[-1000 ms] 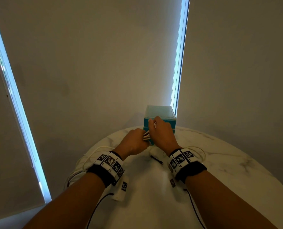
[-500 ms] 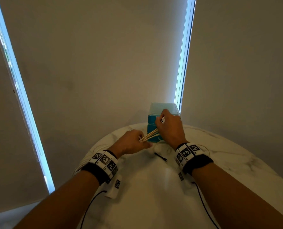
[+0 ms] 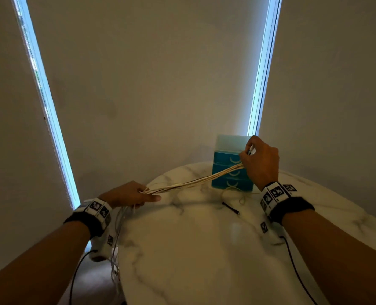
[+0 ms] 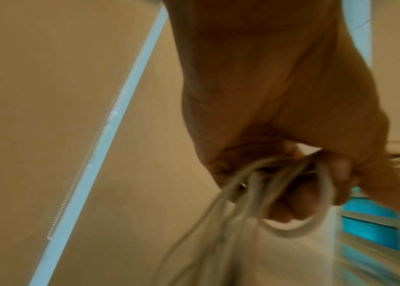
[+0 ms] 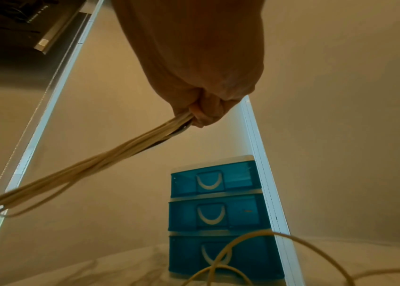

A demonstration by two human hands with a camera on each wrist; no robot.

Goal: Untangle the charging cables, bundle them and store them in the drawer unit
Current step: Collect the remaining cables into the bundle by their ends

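Note:
Several white charging cables (image 3: 195, 182) stretch taut between my two hands above the marble table (image 3: 204, 249). My left hand (image 3: 129, 194) grips them low at the table's left edge, and their slack hangs down past that edge (image 3: 116, 238). In the left wrist view the fingers curl round looped cable (image 4: 292, 183). My right hand (image 3: 257, 159) is raised in front of the blue drawer unit (image 3: 228, 170) and holds the other end of the bundle (image 5: 145, 143) in a fist. All three drawers (image 5: 216, 212) are closed.
A loose cable loop (image 3: 237, 193) lies on the table before the drawer unit, beside a short black cable end (image 3: 231, 208). Blinds with bright gaps (image 3: 264, 62) close off the back. Thin black wrist-camera leads (image 3: 297, 271) trail along both forearms.
My hands have pulled apart: the right rose up and right in front of the drawer unit, the left drew back to the table's left edge. The cable bundle between them lengthened.

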